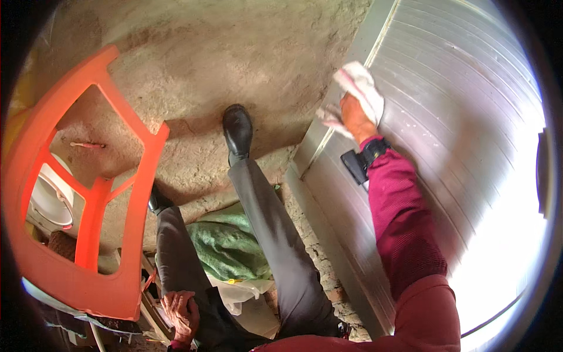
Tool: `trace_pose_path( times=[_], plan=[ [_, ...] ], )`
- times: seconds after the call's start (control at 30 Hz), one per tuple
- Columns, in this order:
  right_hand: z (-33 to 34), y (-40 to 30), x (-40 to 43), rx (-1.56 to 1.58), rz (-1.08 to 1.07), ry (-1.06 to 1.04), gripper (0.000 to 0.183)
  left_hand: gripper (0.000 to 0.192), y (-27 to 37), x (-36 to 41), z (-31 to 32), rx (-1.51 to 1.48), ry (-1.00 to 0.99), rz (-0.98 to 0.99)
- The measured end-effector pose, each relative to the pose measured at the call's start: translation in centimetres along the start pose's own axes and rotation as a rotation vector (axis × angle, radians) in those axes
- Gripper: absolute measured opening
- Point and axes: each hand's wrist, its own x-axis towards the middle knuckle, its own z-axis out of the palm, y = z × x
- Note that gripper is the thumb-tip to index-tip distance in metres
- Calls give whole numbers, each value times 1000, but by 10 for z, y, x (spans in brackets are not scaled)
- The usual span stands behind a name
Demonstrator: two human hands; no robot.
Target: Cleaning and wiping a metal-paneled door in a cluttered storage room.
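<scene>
My right hand (355, 116) grips a white cloth (371, 94) with a pinkish stripe. It presses the cloth against a ribbed metal door panel (422, 83), near the panel's left edge strip. A black device is strapped to that wrist, over the maroon sleeve (396, 207). Low in the picture, my left hand (181, 310) rests on my left thigh, fingers bent. Its palm side is hidden, so whether anything lies under it cannot be seen.
An orange plastic chair (81, 299) stands at the left. Behind it is a white bucket (53, 198). A green sack (224, 246) and a clear plastic bag (237, 297) lie between my legs. A small pinkish stick (88, 145) is on the rough earthen floor (198, 66).
</scene>
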Motion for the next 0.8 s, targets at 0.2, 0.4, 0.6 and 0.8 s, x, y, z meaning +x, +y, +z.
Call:
trace_pose_path(
  times=[0.2, 0.4, 0.6, 0.8],
  plan=[
    [59, -123, -80, 389, -87, -160, 22, 17, -21, -10, -11, 54, 16, 100],
    [48, -192, -137, 50, -68, -10, 18, 20, -49, -25, -18, -26, 59, 129],
    [30, -161, -178, 859, -101, 6, 32, 21, -54, -22, -40, -104, 19, 232],
    [-20, -104, -176, 1197, -63, 528, 35, 20, -117, -60, -57, -453, 239, -91]
  ],
)
